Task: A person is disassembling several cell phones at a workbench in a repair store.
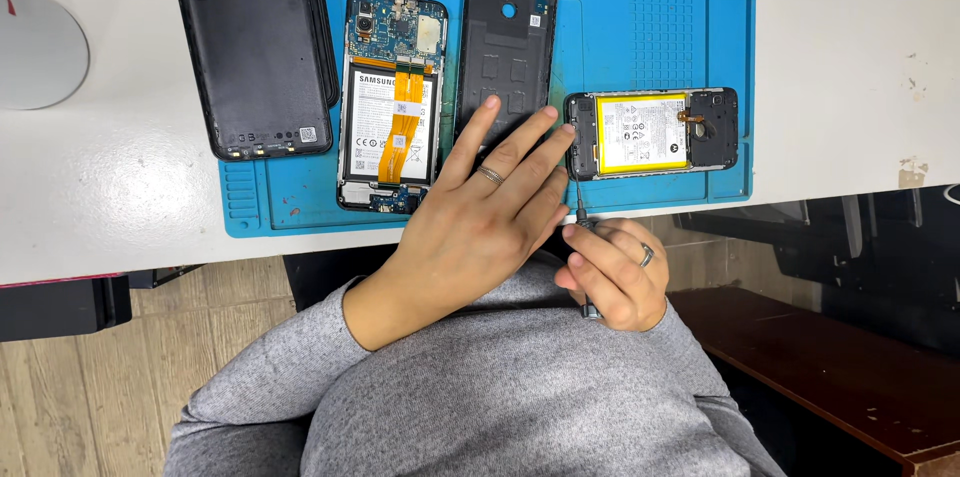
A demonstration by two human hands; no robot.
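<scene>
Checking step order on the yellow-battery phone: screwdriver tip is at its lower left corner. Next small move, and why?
Probably seat the screwdriver tip squarely into that corner's screw and turn. The right hand grips the handle, the tip sits at the opened phone's lower left corner, and the left hand fingertips rest against that end, steadying it on the blue mat.

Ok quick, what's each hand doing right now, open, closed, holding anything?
Left hand: open, fingers spread flat, steadying the opened phone.
Right hand: closed on a small screwdriver.

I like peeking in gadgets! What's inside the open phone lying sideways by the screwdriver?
Inside the sideways phone sits a flat yellow-edged battery, with a dark cover plate and a small orange ribbon beside it. Whatever lies beneath the battery and plate is covered.
</scene>
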